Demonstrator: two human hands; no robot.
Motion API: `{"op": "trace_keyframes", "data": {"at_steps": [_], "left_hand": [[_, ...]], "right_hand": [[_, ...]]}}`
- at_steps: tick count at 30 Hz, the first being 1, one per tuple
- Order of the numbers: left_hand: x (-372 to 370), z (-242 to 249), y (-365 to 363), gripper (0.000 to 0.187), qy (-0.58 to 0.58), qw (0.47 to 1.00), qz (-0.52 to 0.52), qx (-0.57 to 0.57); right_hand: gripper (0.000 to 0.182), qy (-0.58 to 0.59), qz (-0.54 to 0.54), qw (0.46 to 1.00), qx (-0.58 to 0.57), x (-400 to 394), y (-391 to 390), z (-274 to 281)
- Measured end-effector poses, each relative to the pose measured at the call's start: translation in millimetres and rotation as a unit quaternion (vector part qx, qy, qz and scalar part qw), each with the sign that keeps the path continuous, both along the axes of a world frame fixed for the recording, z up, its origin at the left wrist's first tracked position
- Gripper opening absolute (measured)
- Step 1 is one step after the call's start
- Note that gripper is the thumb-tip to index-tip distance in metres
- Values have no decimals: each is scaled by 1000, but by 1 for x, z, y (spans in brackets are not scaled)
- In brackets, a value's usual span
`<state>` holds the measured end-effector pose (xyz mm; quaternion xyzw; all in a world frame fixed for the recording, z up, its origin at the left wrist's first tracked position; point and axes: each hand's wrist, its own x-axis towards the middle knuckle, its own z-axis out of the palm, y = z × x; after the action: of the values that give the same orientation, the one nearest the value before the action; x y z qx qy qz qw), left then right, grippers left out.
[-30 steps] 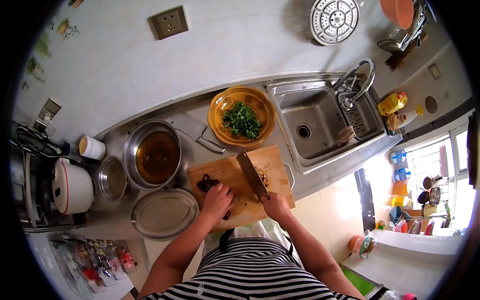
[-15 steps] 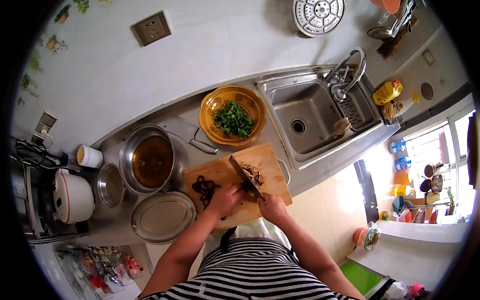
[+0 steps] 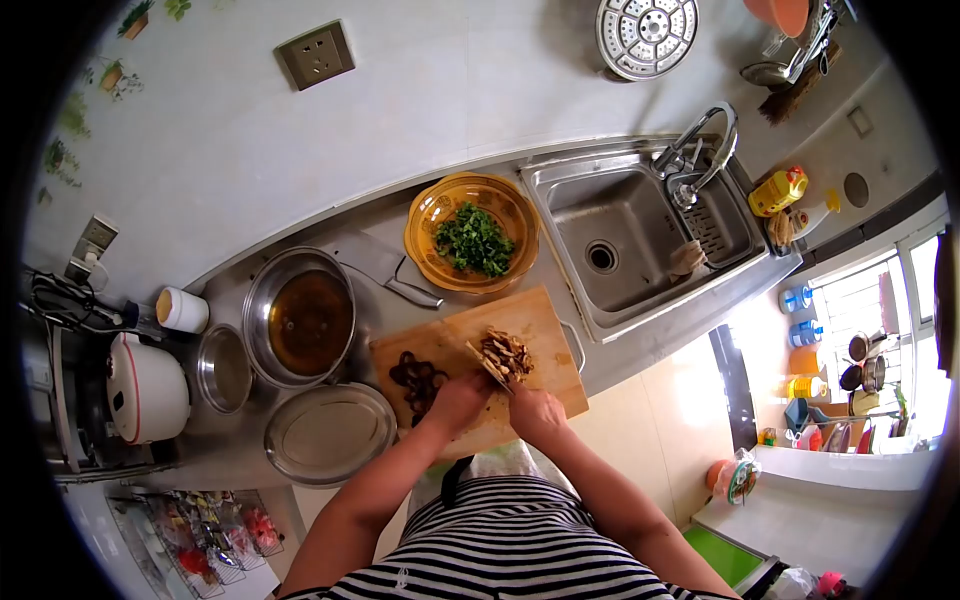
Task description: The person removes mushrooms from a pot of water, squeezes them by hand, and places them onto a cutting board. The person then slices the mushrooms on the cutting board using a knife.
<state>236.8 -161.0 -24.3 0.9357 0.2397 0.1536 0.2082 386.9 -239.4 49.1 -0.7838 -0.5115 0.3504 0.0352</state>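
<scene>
A wooden cutting board [image 3: 555, 390] lies at the counter's front edge. My right hand [image 3: 538, 412] grips a kitchen knife [image 3: 490, 368], whose blade shows edge-on as a thin pale strip. My left hand [image 3: 462, 400] is closed beside the blade on its left; its fingertips are hidden, so what it pinches cannot be made out. Just beyond the blade sits a pile of chopped brown slices [image 3: 507, 353], which look like mushroom. Left of my left hand are larger dark brown pieces [image 3: 418, 382] on the board.
An amber bowl [image 3: 421, 252] of chopped greens [image 3: 474, 240] stands behind the board. To the left are a steel basin [image 3: 254, 330] of brown liquid, a small steel bowl [image 3: 222, 368] and an oval metal plate [image 3: 330, 432]. A sink [image 3: 600, 215] is at right.
The knife has turned from its dark flat side to nearly edge-on. The chopped pile looks more spread out. My left hand has shifted slightly right, closer to my right hand.
</scene>
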Motion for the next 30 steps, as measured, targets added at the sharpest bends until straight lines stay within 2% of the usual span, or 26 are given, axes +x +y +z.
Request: {"op": "trace_keyframes", "data": {"at_steps": [2, 5, 8, 10, 13, 15, 17, 20, 22, 25, 27, 30], "left_hand": [[0, 2, -5, 23, 6, 999, 33, 0], [1, 7, -5, 21, -36, 999, 17, -5], [1, -5, -2, 23, 7, 1000, 4, 5], [0, -2, -2, 24, 2, 1000, 7, 13], [-1, -1, -5, 24, -21, 1000, 15, 12], [1, -1, -4, 24, -43, 999, 13, 11], [0, -1, -4, 28, 9, 1000, 10, 14], [-2, -4, -4, 29, 29, 999, 9, 39], [0, 11, -5, 29, 25, 999, 20, 16], [0, 6, -4, 30, 9, 1000, 20, 14], [-1, -1, -3, 30, -4, 1000, 9, 29], [-2, -2, -6, 28, 52, 998, 21, 25]], "right_hand": [[24, -1, 0, 1000, -14, -2, -6, 1], [26, -16, -3, 1000, -10, -4, -5, -8], [28, 0, 6, 1000, -1, -3, 5, -16], [26, 8, -11, 1000, 27, -4, 1, -2], [25, -11, -19, 999, -36, -6, -6, 4], [25, -4, -12, 1000, -22, -6, 4, -12], [25, 3, -7, 1000, -5, -3, 7, -21], [25, -1, -6, 1000, -19, -5, 8, 1], [21, 7, -1, 1000, -22, -8, 2, 17], [22, 16, -6, 1000, 11, -5, 10, -16], [22, 11, -4, 1000, 13, -4, 5, -12], [22, 0, 9, 1000, 0, -6, 3, 0]]}}
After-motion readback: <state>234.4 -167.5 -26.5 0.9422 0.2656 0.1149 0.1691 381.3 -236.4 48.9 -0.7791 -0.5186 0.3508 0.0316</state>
